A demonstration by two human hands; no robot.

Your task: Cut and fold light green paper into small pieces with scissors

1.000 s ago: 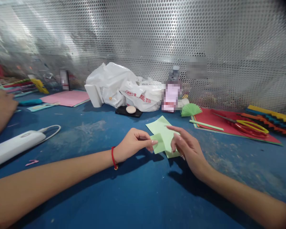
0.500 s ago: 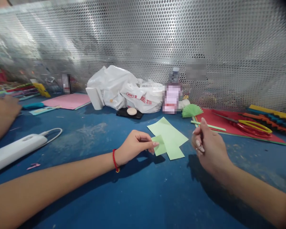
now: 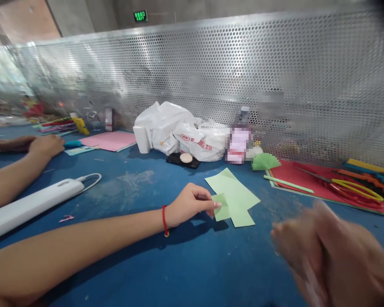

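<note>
Between thumb and fingers, my left hand (image 3: 192, 207) pinches a small light green paper square (image 3: 222, 207) just above the table. Behind and beside that square, larger light green paper pieces (image 3: 238, 194) lie overlapping on the blue tabletop (image 3: 179, 264). My right hand (image 3: 336, 256) is close to the camera at the lower right, smeared by motion. Whether its fingers hold anything is not visible. A pleated green paper fan (image 3: 266, 162) and a thin pale green strip (image 3: 288, 184) lie beyond it, near red paper (image 3: 284, 170).
Scissors (image 3: 348, 185) with yellow and red handles rest on the red paper. White plastic bags (image 3: 198, 138), a black phone (image 3: 176, 160) and a bottle (image 3: 243, 117) stand along the perforated metal screen (image 3: 195, 64). A white power strip (image 3: 41, 204) and another person's hand (image 3: 48, 146) are at left.
My right hand has moved toward the camera, down and to the right. The view has tilted up, showing an exit sign. My left hand keeps its pinch on the green square.
</note>
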